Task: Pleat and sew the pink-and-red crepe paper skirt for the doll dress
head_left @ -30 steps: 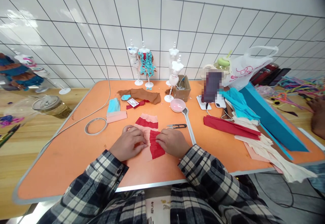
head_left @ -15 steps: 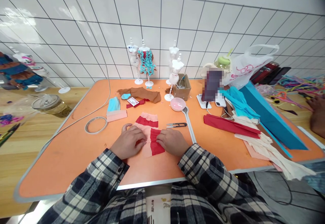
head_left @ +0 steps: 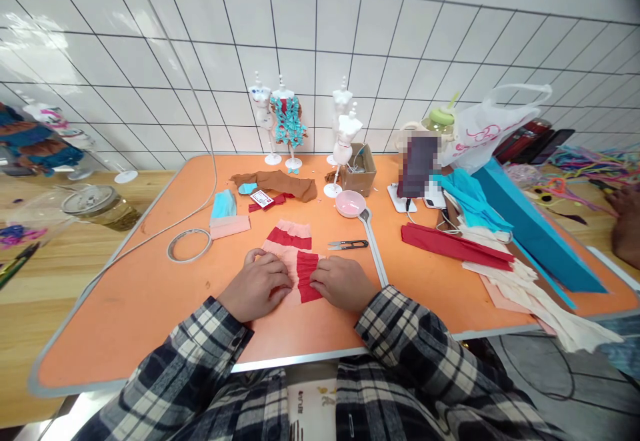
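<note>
A pleated pink and red cloth [head_left: 290, 236] lies flat on the orange table mat, with red bands across its top and its right part. My left hand [head_left: 257, 285] rests on the cloth's pink left side, its fingers curved and close together. At the right edge of the lower red band, my right hand [head_left: 345, 283] has its fingers bunched on the fabric. Small black thread snips [head_left: 349, 245] lie just above my right hand. Parts of the cloth under my fingers are hidden.
Beyond the cloth are a pink bowl [head_left: 351, 204], a brown cloth [head_left: 285, 184], a tape roll [head_left: 189, 245] and small mannequins [head_left: 345, 137]. On the right lie a red strip [head_left: 456, 246] and blue fabric. Another person's hand [head_left: 626, 221] shows at the far right.
My right hand has shifted slightly right and down along the red band. My left hand has moved a little down and right, still on the cloth.
</note>
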### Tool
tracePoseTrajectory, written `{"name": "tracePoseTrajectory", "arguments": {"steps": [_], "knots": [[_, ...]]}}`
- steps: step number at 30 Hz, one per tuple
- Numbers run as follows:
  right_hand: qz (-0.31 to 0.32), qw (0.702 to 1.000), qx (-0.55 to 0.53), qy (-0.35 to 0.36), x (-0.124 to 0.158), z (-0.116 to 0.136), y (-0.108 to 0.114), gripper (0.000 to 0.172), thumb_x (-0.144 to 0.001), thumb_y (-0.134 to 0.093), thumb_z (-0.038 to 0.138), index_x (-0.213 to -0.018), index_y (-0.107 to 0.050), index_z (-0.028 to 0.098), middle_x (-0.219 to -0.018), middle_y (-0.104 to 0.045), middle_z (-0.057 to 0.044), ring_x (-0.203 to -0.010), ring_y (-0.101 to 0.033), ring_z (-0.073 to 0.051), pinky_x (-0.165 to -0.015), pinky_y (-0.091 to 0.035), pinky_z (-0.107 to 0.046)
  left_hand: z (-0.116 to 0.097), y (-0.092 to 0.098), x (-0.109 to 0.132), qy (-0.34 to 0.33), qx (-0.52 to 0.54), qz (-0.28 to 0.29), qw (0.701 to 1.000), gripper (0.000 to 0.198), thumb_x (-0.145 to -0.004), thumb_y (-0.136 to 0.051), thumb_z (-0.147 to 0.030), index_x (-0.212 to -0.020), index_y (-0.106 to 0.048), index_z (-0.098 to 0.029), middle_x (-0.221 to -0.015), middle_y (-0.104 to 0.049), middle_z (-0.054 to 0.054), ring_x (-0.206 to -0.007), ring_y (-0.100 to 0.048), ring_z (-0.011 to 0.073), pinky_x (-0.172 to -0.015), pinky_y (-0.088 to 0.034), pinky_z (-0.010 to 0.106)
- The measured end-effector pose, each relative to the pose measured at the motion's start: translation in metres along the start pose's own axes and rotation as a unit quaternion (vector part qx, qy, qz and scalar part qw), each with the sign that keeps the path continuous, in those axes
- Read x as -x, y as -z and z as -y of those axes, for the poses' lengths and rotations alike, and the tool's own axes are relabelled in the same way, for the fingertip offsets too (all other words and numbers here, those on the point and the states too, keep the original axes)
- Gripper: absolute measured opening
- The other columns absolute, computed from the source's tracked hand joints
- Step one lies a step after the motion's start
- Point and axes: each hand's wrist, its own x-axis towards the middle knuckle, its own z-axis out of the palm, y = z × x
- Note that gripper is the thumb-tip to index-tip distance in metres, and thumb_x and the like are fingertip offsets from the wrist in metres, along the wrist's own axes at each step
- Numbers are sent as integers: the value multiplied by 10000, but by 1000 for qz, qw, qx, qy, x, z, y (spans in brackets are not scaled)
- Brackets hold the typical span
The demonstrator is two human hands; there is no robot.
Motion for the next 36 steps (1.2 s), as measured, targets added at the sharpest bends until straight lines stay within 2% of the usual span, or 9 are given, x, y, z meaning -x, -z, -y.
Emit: {"name": "tracePoseTrajectory", "arguments": {"steps": [6, 11, 14, 17, 23, 26, 29, 32, 36], "knots": [[15, 1000, 2, -18, 1, 1, 4, 295, -1035, -503, 320, -961, -768, 216, -970, -739, -52, -875, -610, -185, -735, -407, -318, 2, 5, 1, 19, 12, 6, 1000, 169, -883, -579, -186, -842, -730, -251, -895, -751, 9, -918, -646, 223, -996, -263, 503], [29, 999, -12, -32, 3, 2, 11, 291, -1009, -534, 389, -1031, -761, 208, -973, -737, -68, -869, -624, -193, -732, -421, -314, -1, 7, 1, 24, 8, -4, 1000, 107, -884, -660, -328, -921, -716, -245, -949, -750, 25, -969, -651, 245, -1027, -244, 521], [36, 999, 1, -28, 3, 3, 10, 273, -991, -561, 405, -1018, -748, 208, -975, -733, -69, -865, -628, -193, -716, -416, -311, -3, 5, 1, 16, 14, 6, 1000, 142, -845, -731, -389, -877, -721, -251, -943, -757, 16, -977, -650, 249, -1023, -237, 521], [36, 999, 18, -21, 3, 4, 7, 268, -999, -554, 399, -967, -737, 206, -964, -727, -61, -858, -632, -187, -690, -397, -311, -3, 3, 0, 11, 10, 6, 1000, 86, -876, -687, -311, -826, -727, -254, -904, -761, 4, -950, -652, 233, -1013, -235, 518], [32, 999, 27, -26, 2, 3, 4, 290, -1040, -486, 286, -876, -711, 204, -918, -719, -38, -802, -626, -159, -612, -328, -312, -2, 2, -1, 14, 17, 1, 1000, 150, -887, -590, -201, -844, -724, -252, -878, -752, 2, -922, -653, 216, -1015, -250, 513], [21, 999, 19, -38, 4, 4, 7, 273, -1048, -480, 316, -988, -728, 217, -996, -729, -43, -844, -639, -160, -621, -340, -307, -2, 5, 1, 23, 15, -12, 1000, 161, -868, -577, -182, -915, -715, -250, -921, -751, 15, -946, -650, 229, -1027, -243, 527], [-9, 998, 1, -70, 8, 6, 10, 263, -1036, -508, 361, -1108, -723, 227, -1073, -727, -52, -881, -647, -163, -641, -357, -300, -4, 9, 4, -7, 33, -22, 999, 186, -875, -548, -169, -947, -707, -236, -951, -735, 40, -954, -637, 231, -1013, -278, 505], [-6, 998, -15, -68, 13, 6, 10, 272, -1005, -555, 415, -1005, -743, 218, -975, -727, -48, -860, -643, -170, -640, -353, -303, -7, 11, 6, -49, 54, -19, 997, 131, -909, -579, -235, -906, -709, -226, -928, -717, 53, -939, -621, 231, -959, -327, 464], [19, 999, -29, -35, 16, 4, 8, 258, -947, -634, 447, -978, -746, 217, -960, -725, -41, -872, -632, -184, -651, -357, -309, -11, 6, 7, -56, 42, -16, 997, 132, -879, -704, -367, -886, -726, -236, -903, -729, 35, -944, -618, 242, -923, -309, 455]]}}
